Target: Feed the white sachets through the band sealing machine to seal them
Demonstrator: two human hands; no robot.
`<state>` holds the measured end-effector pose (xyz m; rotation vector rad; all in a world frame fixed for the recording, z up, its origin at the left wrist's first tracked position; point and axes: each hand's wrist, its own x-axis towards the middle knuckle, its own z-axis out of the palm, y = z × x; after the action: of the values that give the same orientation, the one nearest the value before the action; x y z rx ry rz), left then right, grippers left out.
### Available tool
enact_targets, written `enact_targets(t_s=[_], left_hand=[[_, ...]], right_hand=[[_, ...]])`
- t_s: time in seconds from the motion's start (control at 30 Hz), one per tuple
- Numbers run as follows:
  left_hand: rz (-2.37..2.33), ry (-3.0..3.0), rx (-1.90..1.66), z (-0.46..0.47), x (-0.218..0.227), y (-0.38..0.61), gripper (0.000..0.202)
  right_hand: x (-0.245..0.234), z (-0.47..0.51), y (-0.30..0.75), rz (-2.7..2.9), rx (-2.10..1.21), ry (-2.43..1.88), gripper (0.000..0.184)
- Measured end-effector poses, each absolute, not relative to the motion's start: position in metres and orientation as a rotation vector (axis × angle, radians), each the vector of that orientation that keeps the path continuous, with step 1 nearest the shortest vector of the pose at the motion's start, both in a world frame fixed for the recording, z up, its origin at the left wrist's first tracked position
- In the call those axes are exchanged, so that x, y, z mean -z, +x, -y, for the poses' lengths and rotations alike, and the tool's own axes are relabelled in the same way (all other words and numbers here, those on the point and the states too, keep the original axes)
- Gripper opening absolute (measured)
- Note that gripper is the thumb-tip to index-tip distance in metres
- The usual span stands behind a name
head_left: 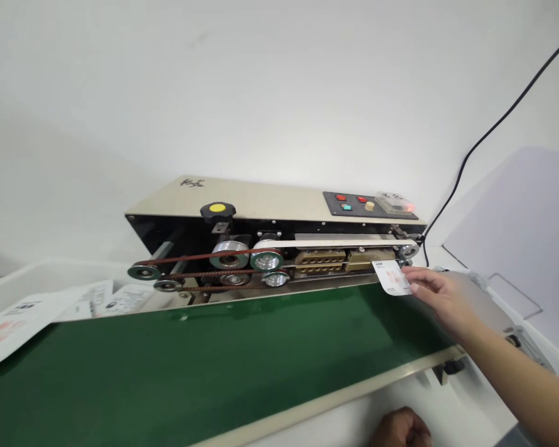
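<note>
Currently: right hand [440, 301] pinching white pouch [391, 277] near band sealer [261, 202]
Left hand [400, 429]: grip unclear — cropped
Risk: fingers [417, 277] getting dragged into belts [190, 257]

White painted wall [279, 81] filling the upper field, lit evenly by soft, diffuse light, with faint shading toward the left. 1 black cable [507, 118] descends the wall at right in a shallow curve. 1 pale lilac panel [517, 248] stands against the wall at far right. 1 white tabletop [475, 410] occupies the lower right corner.
</note>
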<state>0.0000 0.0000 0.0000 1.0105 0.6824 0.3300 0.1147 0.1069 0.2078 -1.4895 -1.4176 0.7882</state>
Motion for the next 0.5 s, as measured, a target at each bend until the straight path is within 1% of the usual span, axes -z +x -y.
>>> enact_targets(t_s=[0.17, 0.33, 0.43, 0.5], left_hand=[[-0.646, 0.963, -0.311, 0.0, -0.007, -0.003, 0.025], [-0.669, 0.964, -0.29, 0.0, -0.013, -0.006, 0.023], [-0.697, 0.942, -0.284, 0.001, -0.023, -0.005, 0.022], [-0.807, 0.931, -0.254, 0.001, -0.035, -0.005, 0.017]], right_hand=[[-0.208, -0.108, 0.105, 1.564, -0.761, -1.432, 0.03], [-0.209, -0.096, 0.104, 1.648, -0.69, -1.398, 0.026], [-0.215, -0.08, 0.114, 1.662, -0.538, -1.4, 0.022], [-0.225, -0.067, 0.126, 1.631, -0.38, -1.462, 0.019]])
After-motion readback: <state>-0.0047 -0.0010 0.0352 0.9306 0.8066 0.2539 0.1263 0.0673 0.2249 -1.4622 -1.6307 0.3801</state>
